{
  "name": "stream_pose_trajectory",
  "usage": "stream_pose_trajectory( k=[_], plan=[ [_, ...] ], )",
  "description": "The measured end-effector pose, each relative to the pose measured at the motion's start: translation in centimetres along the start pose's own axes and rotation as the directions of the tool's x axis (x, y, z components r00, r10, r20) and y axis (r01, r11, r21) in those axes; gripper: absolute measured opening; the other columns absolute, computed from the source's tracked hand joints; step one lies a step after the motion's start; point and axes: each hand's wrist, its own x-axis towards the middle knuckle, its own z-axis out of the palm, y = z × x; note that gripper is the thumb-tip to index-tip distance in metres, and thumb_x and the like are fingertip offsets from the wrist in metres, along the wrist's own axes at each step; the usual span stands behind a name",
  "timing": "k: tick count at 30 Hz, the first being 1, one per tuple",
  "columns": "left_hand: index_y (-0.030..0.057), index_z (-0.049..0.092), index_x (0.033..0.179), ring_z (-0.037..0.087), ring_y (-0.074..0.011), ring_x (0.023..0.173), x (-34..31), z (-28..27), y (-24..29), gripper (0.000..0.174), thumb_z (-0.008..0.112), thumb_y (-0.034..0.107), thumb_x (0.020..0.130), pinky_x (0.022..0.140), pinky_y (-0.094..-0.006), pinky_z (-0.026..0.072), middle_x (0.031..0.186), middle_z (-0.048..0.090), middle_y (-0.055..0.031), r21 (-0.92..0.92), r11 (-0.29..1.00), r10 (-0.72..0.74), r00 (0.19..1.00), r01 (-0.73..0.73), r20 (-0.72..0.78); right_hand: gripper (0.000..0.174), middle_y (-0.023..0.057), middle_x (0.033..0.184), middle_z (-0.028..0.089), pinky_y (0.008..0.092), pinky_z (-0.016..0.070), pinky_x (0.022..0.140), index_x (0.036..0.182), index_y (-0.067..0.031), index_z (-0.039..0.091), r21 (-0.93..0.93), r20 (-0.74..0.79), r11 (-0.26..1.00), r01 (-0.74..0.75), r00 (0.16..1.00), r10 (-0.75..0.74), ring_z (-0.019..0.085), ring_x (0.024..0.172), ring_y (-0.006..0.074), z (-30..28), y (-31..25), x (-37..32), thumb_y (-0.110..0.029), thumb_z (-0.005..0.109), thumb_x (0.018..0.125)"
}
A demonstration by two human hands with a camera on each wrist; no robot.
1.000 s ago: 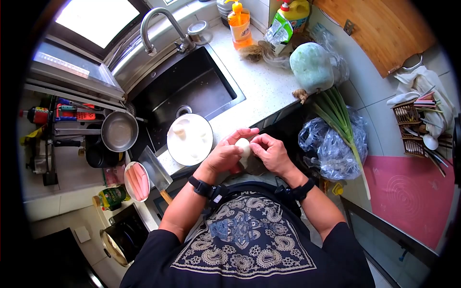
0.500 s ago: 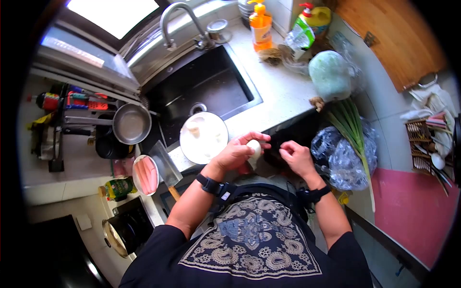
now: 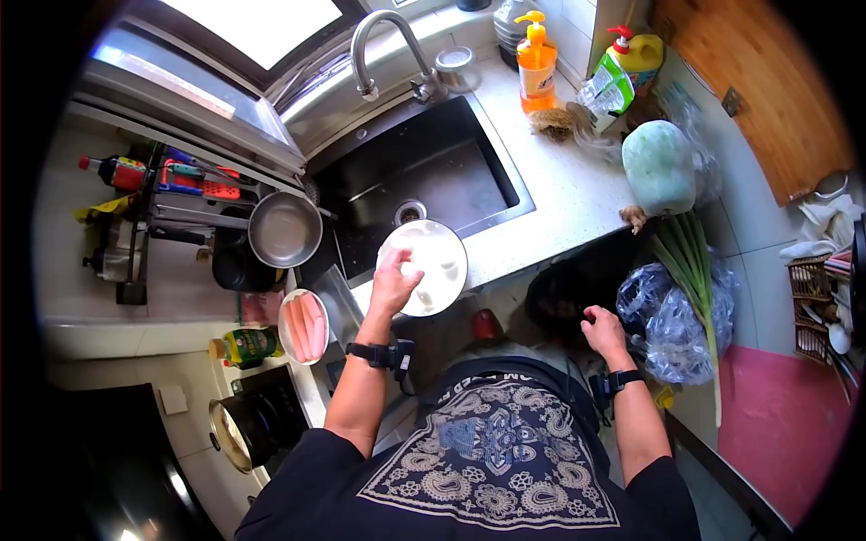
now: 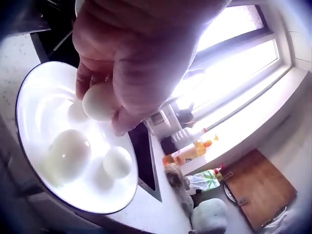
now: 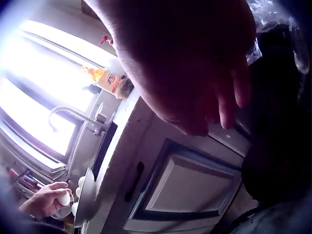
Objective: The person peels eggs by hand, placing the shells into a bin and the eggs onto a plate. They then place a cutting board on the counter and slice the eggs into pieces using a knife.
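The fingers of the left hand (image 3: 391,287) pinch a smooth, white, oval egg (image 4: 99,102) over a blue-rimmed, glossy, round white dish (image 4: 41,105) at head-frame centre, the right hand (image 3: 605,334) relaxed, apparently empty; grip this likely light, slippery, fragile egg gently around its middle.

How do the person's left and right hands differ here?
The left hand pinches a white egg; the right hand holds nothing visible. The left hand is over the white plate; the right hand is near the plastic bag. Both are bare, each with a black band at the wrist.
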Motion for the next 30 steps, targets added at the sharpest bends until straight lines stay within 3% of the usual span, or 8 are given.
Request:
stream_pose_trajectory(
  k=[5, 11, 14, 18, 19, 22, 25, 30],
  plan=[
    [0.0038, 0.058, 0.106, 0.062, -0.0365, 0.101, -0.1, 1.2, -1.8, 0.044, 0.077, 0.030, 0.076, 0.086, -0.0439, 0.0494, 0.107, 0.065, -0.0179, 0.175, 0.979, -0.092, 0.994, 0.102, -0.065, 0.028, 0.0146, 0.111, 0.066, 0.0424, 0.0499, 0.090, 0.107, -0.0075, 0.066, -0.031, 0.122, 0.996, -0.089, 0.988, 0.092, 0.062, 0.104, 0.0339, 0.0, -0.3, -0.1, -0.022, 0.065, 0.084],
    [0.0064, 0.057, 0.108, 0.063, -0.0354, 0.100, -0.3, 0.3, -0.4, 0.039, 0.071, 0.032, 0.082, 0.084, -0.0462, 0.0495, 0.112, 0.063, -0.0151, 0.350, 0.913, -0.203, 0.978, 0.207, -0.049, 0.030, 0.0151, 0.106, 0.069, 0.0400, 0.0517, 0.087, 0.108, -0.0078, 0.067, -0.021, 0.097, 0.991, -0.131, 0.987, 0.132, 0.065, 0.100, 0.0333, -0.4, -0.1, -0.8, -0.024, 0.067, 0.082],
    [0.0084, 0.057, 0.109, 0.062, -0.0345, 0.101, 0.7, -0.6, -1.2, 0.033, 0.069, 0.027, 0.084, 0.085, -0.0459, 0.0495, 0.117, 0.061, -0.0126, 0.334, 0.933, -0.114, 0.990, 0.135, -0.083, 0.030, 0.0153, 0.106, 0.069, 0.0398, 0.0517, 0.087, 0.108, -0.0078, 0.067, -0.013, 0.094, 0.991, -0.135, 0.986, 0.136, 0.065, 0.100, 0.0333, -0.1, 0.6, -1.0, -0.024, 0.067, 0.083],
    [0.0129, 0.057, 0.121, 0.053, -0.0336, 0.114, 2.7, -0.6, -1.9, 0.040, 0.066, 0.013, 0.082, 0.094, -0.0424, 0.0471, 0.127, 0.055, -0.0114, 0.340, 0.926, 0.205, 0.974, -0.162, -0.094, 0.030, 0.0156, 0.105, 0.069, 0.0394, 0.0516, 0.087, 0.108, -0.0073, 0.067, -0.005, 0.095, 0.990, -0.141, 0.985, 0.141, 0.065, 0.099, 0.0332, -0.1, 0.4, -1.3, -0.024, 0.067, 0.083],
    [0.0141, 0.056, 0.126, 0.051, -0.0339, 0.117, 3.1, -0.5, -2.4, 0.047, 0.064, 0.007, 0.080, 0.098, -0.0414, 0.0460, 0.131, 0.053, -0.0112, 0.357, 0.914, 0.199, 0.980, -0.191, 0.014, 0.030, 0.0157, 0.105, 0.069, 0.0394, 0.0516, 0.087, 0.108, -0.0070, 0.067, 0.000, 0.090, 0.991, -0.136, 0.987, 0.135, 0.065, 0.099, 0.0332, -0.1, 0.3, -1.3, -0.024, 0.067, 0.083],
    [0.0136, 0.056, 0.124, 0.051, -0.0335, 0.117, 3.7, 0.0, -2.4, 0.046, 0.063, 0.005, 0.079, 0.097, -0.0420, 0.0461, 0.129, 0.053, -0.0116, 0.426, 0.882, 0.179, 0.979, -0.203, 0.095, 0.030, 0.0157, 0.107, 0.068, 0.0400, 0.0511, 0.088, 0.109, -0.0068, 0.066, 0.017, 0.094, 0.991, -0.135, 0.987, 0.132, 0.064, 0.101, 0.0335, -0.3, 0.0, -1.4, -0.024, 0.066, 0.084],
    [0.0116, 0.056, 0.122, 0.051, -0.0336, 0.117, 4.0, 0.1, -1.7, 0.046, 0.064, 0.007, 0.078, 0.095, -0.0423, 0.0471, 0.124, 0.053, -0.0125, 0.474, 0.872, 0.085, 0.992, -0.120, 0.095, 0.030, 0.0155, 0.112, 0.067, 0.0412, 0.0500, 0.090, 0.110, -0.0073, 0.066, 0.032, 0.124, 0.989, -0.147, 0.982, 0.142, 0.063, 0.104, 0.0342, -0.5, 0.0, -1.6, -0.024, 0.065, 0.086],
    [0.0069, 0.056, 0.116, 0.055, -0.0352, 0.109, 2.8, -1.2, -0.7, 0.045, 0.073, 0.012, 0.074, 0.090, -0.0434, 0.0483, 0.115, 0.054, -0.0151, 0.248, 0.961, 0.114, 0.992, -0.122, 0.045, 0.028, 0.0155, 0.109, 0.067, 0.0406, 0.0506, 0.087, 0.108, -0.0063, 0.066, 0.092, 0.087, 0.990, -0.107, 0.991, 0.099, 0.063, 0.101, 0.0337, -0.7, -0.3, -1.9, -0.024, 0.064, 0.086]
  ],
)
